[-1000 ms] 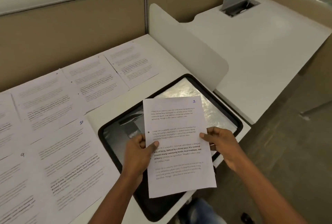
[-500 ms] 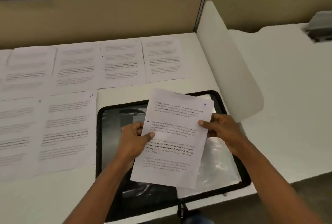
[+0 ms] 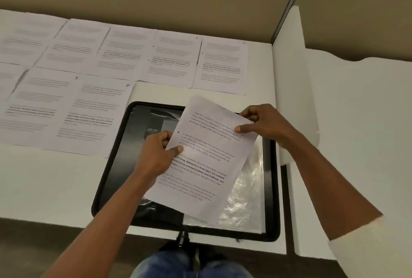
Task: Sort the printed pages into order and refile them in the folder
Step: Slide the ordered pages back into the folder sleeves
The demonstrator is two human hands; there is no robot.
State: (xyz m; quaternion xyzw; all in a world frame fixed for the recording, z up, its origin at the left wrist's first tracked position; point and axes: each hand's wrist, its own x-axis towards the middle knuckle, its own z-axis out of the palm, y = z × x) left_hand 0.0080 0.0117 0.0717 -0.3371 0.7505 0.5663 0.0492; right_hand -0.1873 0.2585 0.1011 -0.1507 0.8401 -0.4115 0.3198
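Note:
I hold one printed page (image 3: 207,166) tilted above the open black folder (image 3: 111,166), which lies flat at the desk's front edge. My left hand (image 3: 156,157) pinches the page's left edge, thumb on top. My right hand (image 3: 260,124) pinches its upper right corner, covering the handwritten number there. A clear plastic sleeve (image 3: 247,195) shines in the folder's right half under the page. Several other printed pages (image 3: 124,59) lie face up in two rows on the desk to the left and behind; the nearest ones are marked 9 and 10 (image 3: 93,119).
A white rounded divider panel (image 3: 292,85) stands just right of the folder, with another white desk (image 3: 356,143) beyond it. A tan partition wall (image 3: 178,3) runs along the back. The folder's zipper pull (image 3: 181,236) hangs over the desk's front edge above my knees.
The page has tilted further clockwise and my right hand has slid up to its top right corner, hiding the number 2. My view has swung left and lower over the desk.

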